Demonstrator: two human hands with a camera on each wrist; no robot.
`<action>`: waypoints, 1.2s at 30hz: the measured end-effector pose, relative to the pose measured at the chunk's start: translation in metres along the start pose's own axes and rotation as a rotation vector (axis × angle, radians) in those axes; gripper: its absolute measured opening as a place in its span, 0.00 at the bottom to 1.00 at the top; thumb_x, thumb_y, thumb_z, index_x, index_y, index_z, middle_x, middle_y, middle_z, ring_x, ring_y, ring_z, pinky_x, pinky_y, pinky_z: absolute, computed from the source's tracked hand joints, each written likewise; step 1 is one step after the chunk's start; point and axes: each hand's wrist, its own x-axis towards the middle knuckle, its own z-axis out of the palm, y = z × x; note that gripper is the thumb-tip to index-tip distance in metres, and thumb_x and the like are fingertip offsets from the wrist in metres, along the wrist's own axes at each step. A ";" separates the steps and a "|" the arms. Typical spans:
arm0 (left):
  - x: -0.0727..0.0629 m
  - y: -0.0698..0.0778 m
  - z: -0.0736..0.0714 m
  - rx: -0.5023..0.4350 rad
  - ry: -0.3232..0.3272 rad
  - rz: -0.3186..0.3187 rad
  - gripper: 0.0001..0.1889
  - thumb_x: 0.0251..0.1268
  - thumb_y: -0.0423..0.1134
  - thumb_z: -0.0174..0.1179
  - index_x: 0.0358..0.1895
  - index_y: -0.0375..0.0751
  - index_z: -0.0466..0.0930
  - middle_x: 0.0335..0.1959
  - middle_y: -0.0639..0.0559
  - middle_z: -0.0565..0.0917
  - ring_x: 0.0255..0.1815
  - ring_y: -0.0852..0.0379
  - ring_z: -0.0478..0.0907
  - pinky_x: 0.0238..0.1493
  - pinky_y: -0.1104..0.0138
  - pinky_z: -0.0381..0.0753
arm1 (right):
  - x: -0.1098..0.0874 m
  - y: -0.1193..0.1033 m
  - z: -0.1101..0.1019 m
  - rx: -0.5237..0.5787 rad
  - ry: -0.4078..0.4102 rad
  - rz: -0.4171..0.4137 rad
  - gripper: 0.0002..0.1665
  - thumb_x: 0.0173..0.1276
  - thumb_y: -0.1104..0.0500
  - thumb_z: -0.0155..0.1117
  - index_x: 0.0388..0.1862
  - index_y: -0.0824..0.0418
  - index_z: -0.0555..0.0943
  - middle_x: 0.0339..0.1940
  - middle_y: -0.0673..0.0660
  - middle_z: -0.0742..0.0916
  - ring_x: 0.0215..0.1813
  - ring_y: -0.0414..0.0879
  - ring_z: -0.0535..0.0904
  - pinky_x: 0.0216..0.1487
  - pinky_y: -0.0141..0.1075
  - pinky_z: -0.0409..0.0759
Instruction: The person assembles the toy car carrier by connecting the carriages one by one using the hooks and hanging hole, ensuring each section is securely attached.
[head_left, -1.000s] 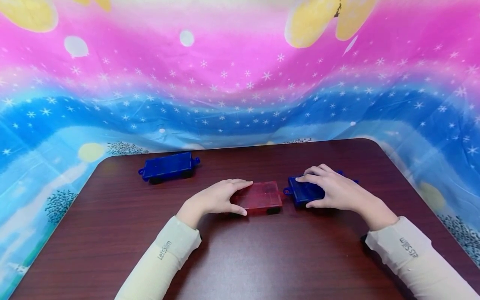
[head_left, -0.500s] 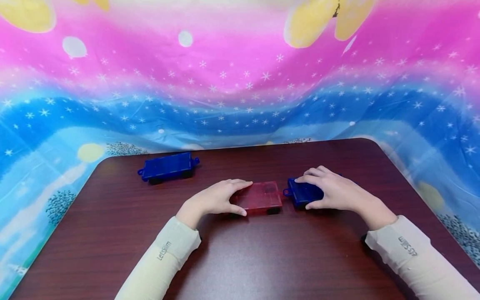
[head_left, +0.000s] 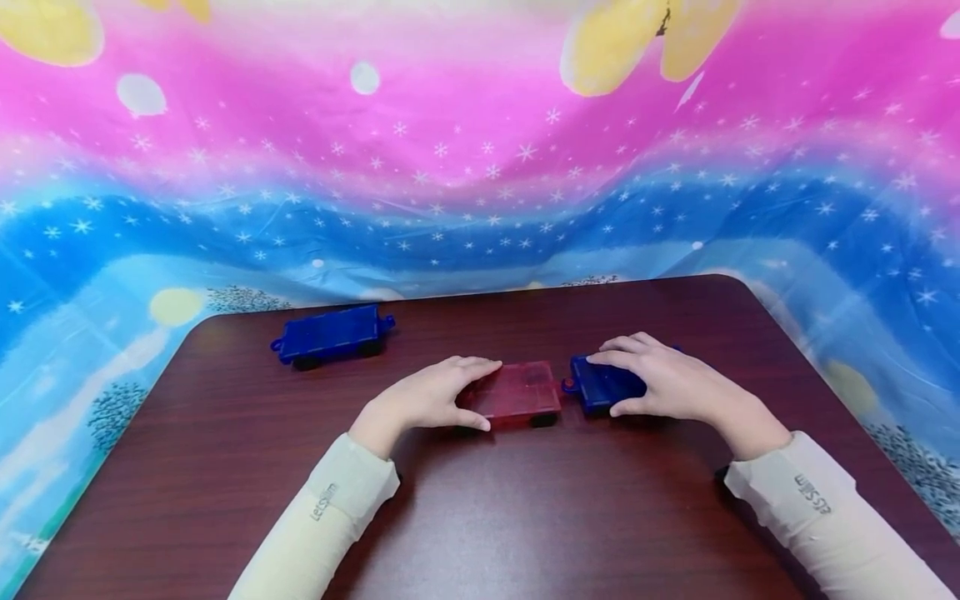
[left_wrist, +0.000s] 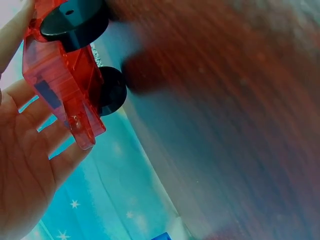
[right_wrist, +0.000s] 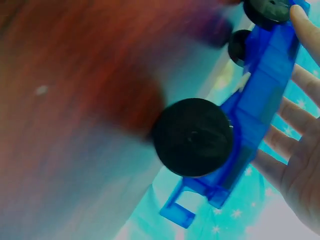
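Note:
A see-through red toy car base (head_left: 525, 390) with black wheels stands on the table, and my left hand (head_left: 427, 396) grips its left end between thumb and fingers. The left wrist view shows its black wheels (left_wrist: 114, 91) and red end tab (left_wrist: 80, 125). To its right, my right hand (head_left: 671, 379) holds a blue toy car base (head_left: 603, 385) across its top, thumb on the near side. The blue base's ring (head_left: 570, 385) faces the red base, with a red spot showing inside it. In the right wrist view, a blue hook (right_wrist: 175, 212) sticks out at its other end.
A second blue toy car base (head_left: 332, 333) stands at the back left, near the table's far edge. The dark wooden table (head_left: 480, 517) has rounded far corners. A patterned pink and blue cloth (head_left: 450, 192) hangs around its far side and both flanks.
The blue base under my right hand has shifted slightly left, and red now shows inside its ring. My left hand keeps its grip on the red base. The head view has turned a little.

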 end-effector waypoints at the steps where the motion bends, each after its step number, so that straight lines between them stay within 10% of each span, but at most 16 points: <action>1: -0.001 -0.001 0.000 0.003 0.005 0.007 0.47 0.58 0.59 0.69 0.79 0.51 0.57 0.78 0.50 0.63 0.78 0.49 0.60 0.76 0.53 0.64 | 0.000 -0.001 -0.001 0.004 0.003 0.003 0.42 0.55 0.43 0.78 0.69 0.50 0.76 0.66 0.57 0.78 0.67 0.55 0.69 0.57 0.54 0.80; 12: -0.049 -0.022 -0.016 -0.012 0.104 -0.014 0.44 0.61 0.61 0.65 0.78 0.49 0.60 0.78 0.49 0.63 0.79 0.47 0.58 0.75 0.49 0.63 | 0.012 -0.016 -0.009 0.074 0.042 -0.028 0.48 0.57 0.42 0.76 0.74 0.50 0.70 0.73 0.57 0.74 0.73 0.57 0.66 0.65 0.56 0.75; 25: -0.104 -0.084 -0.046 0.091 0.182 -0.145 0.40 0.67 0.56 0.62 0.76 0.40 0.61 0.75 0.38 0.66 0.76 0.36 0.60 0.73 0.41 0.61 | 0.042 -0.042 -0.006 0.197 -0.038 -0.020 0.51 0.59 0.40 0.74 0.79 0.45 0.62 0.79 0.55 0.66 0.79 0.56 0.59 0.69 0.57 0.71; 31: -0.112 -0.110 -0.062 0.080 0.190 -0.216 0.41 0.69 0.56 0.60 0.77 0.39 0.58 0.76 0.34 0.61 0.77 0.32 0.56 0.72 0.37 0.57 | 0.056 -0.049 0.000 0.240 -0.069 -0.044 0.52 0.59 0.41 0.74 0.79 0.47 0.61 0.80 0.58 0.65 0.81 0.59 0.56 0.77 0.63 0.52; 36: -0.104 -0.124 -0.069 0.042 0.172 -0.258 0.42 0.70 0.56 0.59 0.79 0.40 0.52 0.79 0.33 0.56 0.78 0.30 0.52 0.72 0.35 0.55 | 0.063 -0.055 0.005 0.265 -0.109 -0.070 0.52 0.59 0.41 0.74 0.79 0.47 0.62 0.81 0.57 0.63 0.82 0.59 0.53 0.77 0.61 0.55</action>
